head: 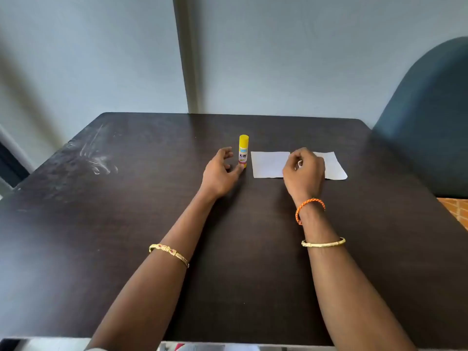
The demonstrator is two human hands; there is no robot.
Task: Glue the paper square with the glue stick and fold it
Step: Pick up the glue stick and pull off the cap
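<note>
Fingers of the left hand (219, 173) curl open around the upright, capped glue stick (243, 151), thumb just touching its base, not yet gripping. Right hand (304, 171) rests loosely curled on the flat, unfolded paper (269, 164) on the table (126, 224); whether it pinches anything, I cannot tell. No gluing or folding looks begun.

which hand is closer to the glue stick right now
Left. The left hand is beside the glue stick, thumb at its base; the right hand is farther off, over the paper.
</note>
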